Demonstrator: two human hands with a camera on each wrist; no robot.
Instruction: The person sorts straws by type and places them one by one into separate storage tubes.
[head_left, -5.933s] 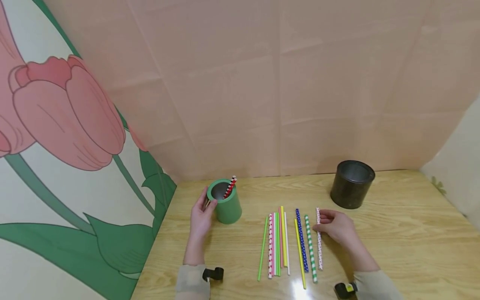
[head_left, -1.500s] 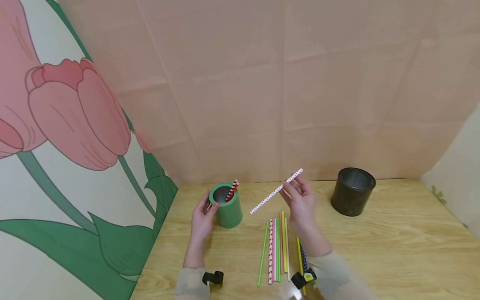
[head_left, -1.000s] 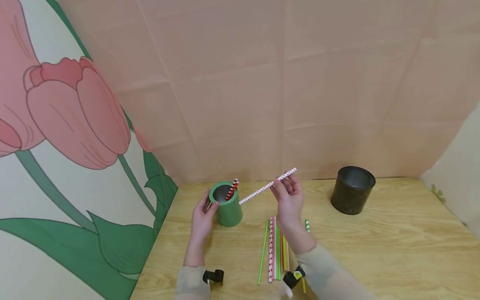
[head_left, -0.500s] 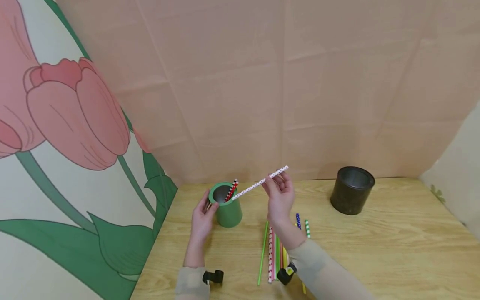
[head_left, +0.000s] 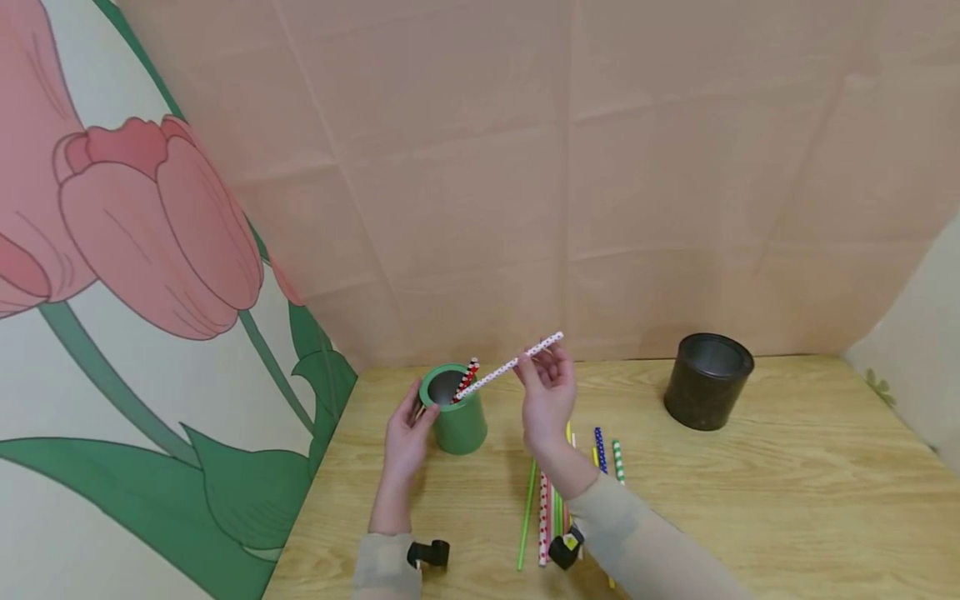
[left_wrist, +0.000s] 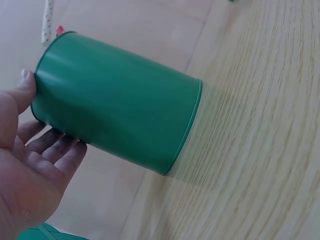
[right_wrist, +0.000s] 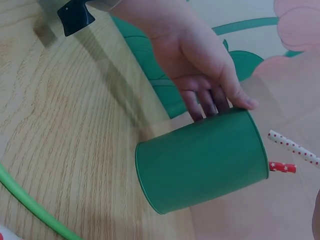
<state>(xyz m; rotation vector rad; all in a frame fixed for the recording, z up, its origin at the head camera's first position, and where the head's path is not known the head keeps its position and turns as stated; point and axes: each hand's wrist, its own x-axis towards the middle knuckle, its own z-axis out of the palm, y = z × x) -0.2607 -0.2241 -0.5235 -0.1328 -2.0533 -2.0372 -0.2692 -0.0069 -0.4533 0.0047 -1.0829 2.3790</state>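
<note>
A green can [head_left: 461, 429] stands upright at the left of the table. My left hand [head_left: 406, 440] holds its near left side, the thumb at the rim and the fingers against the wall, as the left wrist view shows. Inside leans a red patterned paper straw [head_left: 467, 375], with a black-and-white tip beside it. My right hand [head_left: 549, 400] pinches a white paper straw [head_left: 495, 376] with small dots, slanting down to the left. Its lower end is over the can's mouth; in the right wrist view the dotted straw [right_wrist: 295, 146] ends just short of the rim.
Several straws lie side by side, partly under my right forearm, including a light green straw [head_left: 527, 517], a blue dotted straw [head_left: 601, 450] and a green-striped straw [head_left: 618, 460]. A black can [head_left: 708, 392] stands at the back right, before the cloth-covered wall.
My right hand has picked up the white dotted straw from the right end of the row and carried it left to the green can. My left hand has kept its hold on the can.
</note>
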